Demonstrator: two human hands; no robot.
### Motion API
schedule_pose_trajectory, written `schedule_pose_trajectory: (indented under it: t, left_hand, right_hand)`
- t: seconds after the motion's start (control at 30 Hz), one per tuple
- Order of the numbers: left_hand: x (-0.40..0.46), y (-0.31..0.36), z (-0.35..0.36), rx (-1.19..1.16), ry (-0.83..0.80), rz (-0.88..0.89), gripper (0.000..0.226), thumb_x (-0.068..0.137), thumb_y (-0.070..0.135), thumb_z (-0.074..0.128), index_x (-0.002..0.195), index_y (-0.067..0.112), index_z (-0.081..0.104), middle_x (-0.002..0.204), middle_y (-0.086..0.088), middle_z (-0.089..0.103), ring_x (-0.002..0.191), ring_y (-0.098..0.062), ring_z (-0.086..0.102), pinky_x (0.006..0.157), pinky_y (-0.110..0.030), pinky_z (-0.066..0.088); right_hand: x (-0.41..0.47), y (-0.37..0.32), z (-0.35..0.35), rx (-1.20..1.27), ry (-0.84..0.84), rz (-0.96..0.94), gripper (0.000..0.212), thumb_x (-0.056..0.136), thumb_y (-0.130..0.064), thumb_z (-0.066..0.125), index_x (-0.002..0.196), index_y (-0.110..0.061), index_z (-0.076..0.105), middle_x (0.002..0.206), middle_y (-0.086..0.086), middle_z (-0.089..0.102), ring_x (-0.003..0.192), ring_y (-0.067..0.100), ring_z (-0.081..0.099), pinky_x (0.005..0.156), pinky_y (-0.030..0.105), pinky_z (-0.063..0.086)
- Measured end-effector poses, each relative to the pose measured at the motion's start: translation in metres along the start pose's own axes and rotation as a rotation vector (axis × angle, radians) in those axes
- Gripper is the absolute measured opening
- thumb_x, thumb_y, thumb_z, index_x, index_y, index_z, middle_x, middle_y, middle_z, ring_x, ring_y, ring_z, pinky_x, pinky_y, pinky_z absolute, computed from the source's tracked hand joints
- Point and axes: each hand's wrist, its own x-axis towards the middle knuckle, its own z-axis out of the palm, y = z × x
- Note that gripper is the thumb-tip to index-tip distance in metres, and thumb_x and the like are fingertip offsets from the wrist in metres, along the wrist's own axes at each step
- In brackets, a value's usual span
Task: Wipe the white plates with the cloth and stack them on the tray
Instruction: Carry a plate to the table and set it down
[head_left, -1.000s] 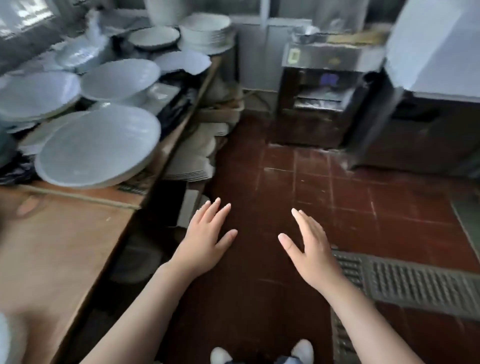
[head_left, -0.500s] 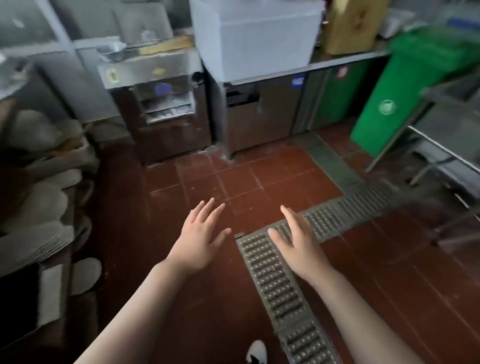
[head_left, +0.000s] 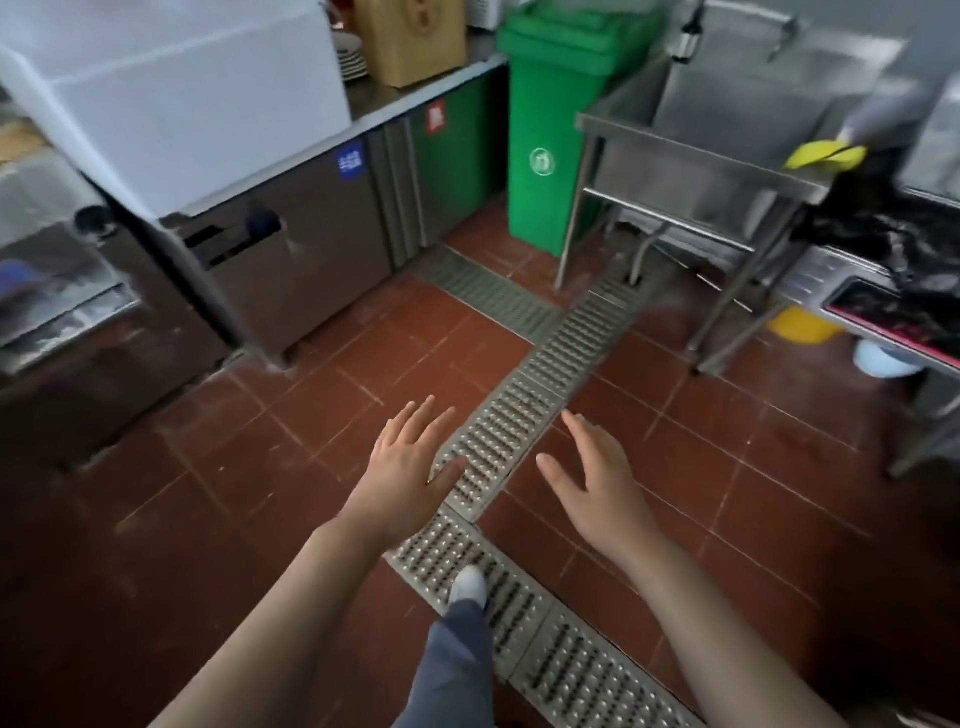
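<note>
My left hand (head_left: 408, 470) and my right hand (head_left: 597, 478) are held out in front of me over the red tiled floor, fingers straight and spread, holding nothing. A small stack of white plates (head_left: 350, 57) stands far off on the steel counter, between the white box and a yellow container. I see no cloth and no tray in this view. The table with the large white plates is out of sight.
A white foam box (head_left: 171, 88) sits on a steel counter cabinet (head_left: 296, 254) at left. A green bin (head_left: 556, 119) stands at the back, a steel sink stand (head_left: 727, 156) at right. A metal drain grate (head_left: 498, 447) crosses the floor under my foot (head_left: 467, 584).
The view has swung right, away from the wooden table of white plates, across the floor to the bin and sink. Both hands stay spread and empty in front of me.
</note>
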Motion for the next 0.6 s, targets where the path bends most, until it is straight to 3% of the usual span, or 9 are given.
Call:
schedule_pose_trajectory:
  t: [0.1,0.47,0.6]
  left_hand:
    - [0.053,0.017,0.001,0.019,-0.054,0.069,0.067,0.100,0.057,0.036,0.158,0.033,0.014,0.166,0.008,0.002,0.154,-0.017,-0.008,0.125,-0.048,0.001]
    - [0.252,0.088,0.003,0.045,-0.180,0.354,0.064,0.102,0.051,0.038,0.159,0.029,0.017,0.167,0.004,0.003,0.153,-0.014,-0.010,0.123,-0.037,-0.004]
    - [0.308,0.119,0.010,0.086,-0.231,0.432,0.063,0.103,0.050,0.037,0.158,0.030,0.016,0.167,0.004,0.003,0.153,-0.014,-0.011,0.124,-0.040,-0.003]
  right_hand:
    - [0.025,0.019,-0.020,0.011,0.076,0.071,0.079,0.086,-0.072,0.032,0.153,-0.034,0.017,0.161,-0.009,0.014,0.148,0.011,0.006,0.121,0.043,0.017]
    - [0.118,0.068,-0.107,0.011,0.356,0.266,0.079,0.085,-0.067,0.034,0.153,-0.027,0.024,0.159,-0.004,0.023,0.147,0.012,0.016,0.120,0.037,0.017]
    - [0.136,0.094,-0.132,0.046,0.392,0.340,0.074,0.090,-0.065,0.038,0.154,-0.031,0.020,0.160,-0.007,0.019,0.147,0.011,0.013,0.120,0.045,0.019]
